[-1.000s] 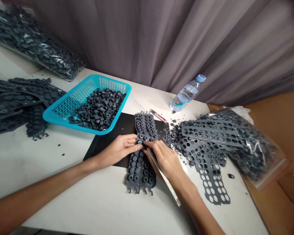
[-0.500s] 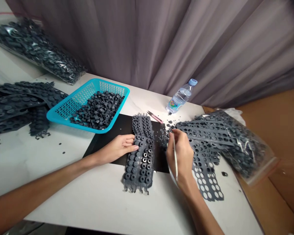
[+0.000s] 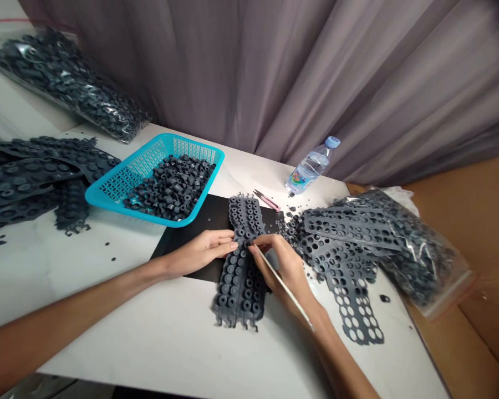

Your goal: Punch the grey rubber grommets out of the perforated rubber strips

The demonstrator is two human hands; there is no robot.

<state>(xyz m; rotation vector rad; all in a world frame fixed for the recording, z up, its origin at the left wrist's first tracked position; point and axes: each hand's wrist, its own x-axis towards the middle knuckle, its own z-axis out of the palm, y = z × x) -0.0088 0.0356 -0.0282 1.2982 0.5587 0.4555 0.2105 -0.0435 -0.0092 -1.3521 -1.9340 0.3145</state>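
Observation:
A dark grey rubber sheet [image 3: 242, 260] studded with small ring-shaped parts lies on a black mat [image 3: 191, 233] in front of me. My left hand [image 3: 199, 252] rests flat on the sheet's left edge, fingers stretched out. My right hand [image 3: 280, 263] is closed in a pinch on a thin metal tool [image 3: 285, 288], its tip at the middle of the sheet, close to my left fingertips.
A turquoise basket [image 3: 108, 191] of loose grey rings stands left of the mat. Punched-out sheets [image 3: 349, 260] and a plastic bag of sheets [image 3: 419, 260] lie at right. A water bottle [image 3: 310, 166] and pink snips [image 3: 266, 199] lie behind. More sheets [image 3: 29, 177] and a bag [image 3: 66, 88] sit far left.
My right hand, which had swung out right over the loose scraps half a second ago, has come back to the sheet's middle with the tool. My left hand has stayed on the sheet.

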